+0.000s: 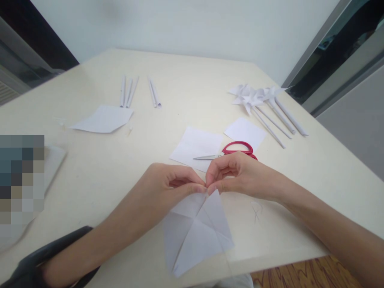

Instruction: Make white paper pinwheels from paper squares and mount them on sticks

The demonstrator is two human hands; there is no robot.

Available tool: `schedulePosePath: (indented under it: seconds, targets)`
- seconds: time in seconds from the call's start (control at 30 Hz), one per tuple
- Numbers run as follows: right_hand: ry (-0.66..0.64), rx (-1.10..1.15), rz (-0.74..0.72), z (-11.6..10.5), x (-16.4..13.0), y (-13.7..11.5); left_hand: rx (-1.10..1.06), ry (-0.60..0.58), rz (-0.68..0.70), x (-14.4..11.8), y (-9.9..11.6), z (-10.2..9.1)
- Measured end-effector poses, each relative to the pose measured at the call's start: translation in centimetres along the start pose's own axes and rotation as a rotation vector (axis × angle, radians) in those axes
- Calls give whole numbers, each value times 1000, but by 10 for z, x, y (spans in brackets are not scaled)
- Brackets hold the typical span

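Observation:
A white paper square [196, 236] with diagonal creases, and slits running in from at least two corners, hangs below my hands near the table's front edge. My left hand [177, 182] pinches its top corner between thumb and fingertips. Close against it, my right hand [237, 176] is closed in a pinch at the same corner, beside the slit. The fingertips hide what exactly lies between them. Just beyond my right hand lies a pair of scissors [210, 157] with red handles, blades pointing left, partly on a flat white paper sheet [195, 144].
Another paper piece [246, 132] lies behind the scissors. Paper pinwheels [249, 98] on rolled sticks rest at the right back. Several paper tubes [127, 94] and a curled sheet [103, 119] are at the left back. A pixelated patch covers something at the left edge.

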State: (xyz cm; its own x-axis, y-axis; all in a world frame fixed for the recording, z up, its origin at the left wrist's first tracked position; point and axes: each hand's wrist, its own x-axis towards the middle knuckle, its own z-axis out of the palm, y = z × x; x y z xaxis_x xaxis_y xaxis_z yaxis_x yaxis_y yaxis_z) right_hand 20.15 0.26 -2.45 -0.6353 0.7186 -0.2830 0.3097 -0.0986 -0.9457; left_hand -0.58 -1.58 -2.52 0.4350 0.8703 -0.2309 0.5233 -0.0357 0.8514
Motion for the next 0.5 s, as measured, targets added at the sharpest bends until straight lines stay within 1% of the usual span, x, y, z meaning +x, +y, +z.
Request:
schedulePosePath:
  seconds: [0.23, 0.37, 0.5]
  targets:
    - [38, -82, 36, 0, -1, -2, 8, -28, 19, 5, -4, 0]
    - [28, -139, 40, 3, -3, -6, 0, -35, 21, 5, -2, 1]
    - [106, -172, -9, 3, -6, -8, -81, -22, 26, 3, 3, -1]
